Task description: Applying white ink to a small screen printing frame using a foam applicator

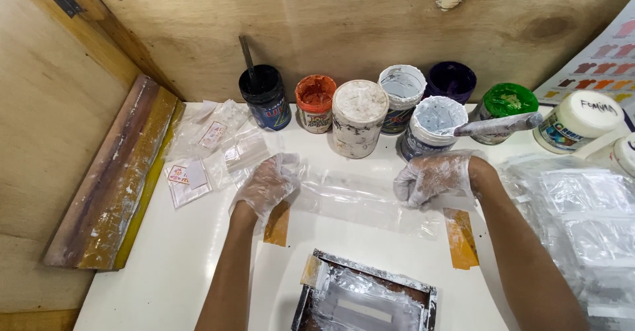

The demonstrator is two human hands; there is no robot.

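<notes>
Nearest, a taped screen frame (365, 294) is lying on the white table (165, 265). Beyond it, the gloved left hand (266, 185) and right hand (433, 177) are pressing flat, fingers spread, on a clear plastic bag (360, 199). Farther back, open paint jars are showing black (264, 96), orange (315, 102), white (433, 124) and green (507, 103) contents.

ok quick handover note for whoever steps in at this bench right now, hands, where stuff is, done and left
Left hand: gloved, flat on the left end of the clear plastic bag.
Right hand: gloved, paint-smeared, pressing the bag's right end.
Bag lies flat on the white table, between two orange tape strips, behind the screen frame.
Paint jars line the back; the white one holds a spatula.
Done: some printed bags lie at the left.
Left: this bag shows no print; the stack of bags waits at the right.
</notes>
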